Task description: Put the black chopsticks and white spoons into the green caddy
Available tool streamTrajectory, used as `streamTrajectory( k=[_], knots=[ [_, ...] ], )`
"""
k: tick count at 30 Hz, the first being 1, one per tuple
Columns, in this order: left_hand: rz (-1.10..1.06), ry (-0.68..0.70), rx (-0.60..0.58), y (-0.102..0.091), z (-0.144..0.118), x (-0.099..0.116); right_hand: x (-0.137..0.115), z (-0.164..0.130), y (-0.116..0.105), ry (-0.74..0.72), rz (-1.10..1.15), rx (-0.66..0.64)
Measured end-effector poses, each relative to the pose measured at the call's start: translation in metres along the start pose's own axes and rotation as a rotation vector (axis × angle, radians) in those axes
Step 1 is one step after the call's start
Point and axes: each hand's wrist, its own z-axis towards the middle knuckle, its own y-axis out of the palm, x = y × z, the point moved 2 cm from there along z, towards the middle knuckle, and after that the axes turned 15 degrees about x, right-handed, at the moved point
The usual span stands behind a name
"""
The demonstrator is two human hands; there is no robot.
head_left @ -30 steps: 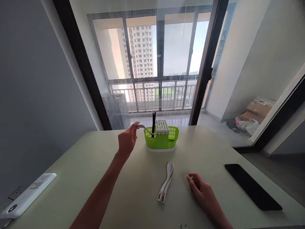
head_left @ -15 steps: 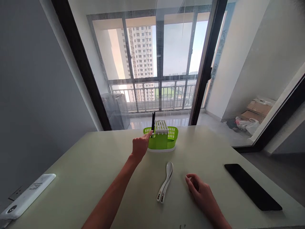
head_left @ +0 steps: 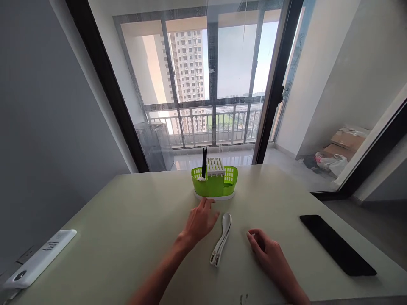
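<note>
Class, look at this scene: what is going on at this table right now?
A person sits at a pale table. The left hand, open, hovers beside two stacked white spoons lying in front of a green cutlery holder, which holds a black utensil and a white spoon. The right hand rests loosely curled on the table, holding nothing visible.
</note>
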Motion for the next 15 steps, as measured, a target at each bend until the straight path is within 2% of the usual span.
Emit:
streamTrajectory(
  k=[3, 7, 11, 15],
  knots=[
    [0.005, -0.02, -0.175, 0.019, -0.006, 0.013, 0.004, 0.0, 0.001, 0.003, 0.006, -0.006],
    [0.096, -0.046, -0.313, 0.032, -0.006, 0.029, 0.007, 0.0, 0.001, 0.011, -0.007, -0.022],
    [0.148, -0.039, -0.337, 0.034, -0.005, 0.038, 0.002, -0.001, -0.001, 0.006, -0.012, -0.038],
    [0.132, -0.045, -0.331, 0.03, -0.004, 0.038, -0.005, -0.001, -0.004, -0.01, 0.001, -0.026]
  ],
)
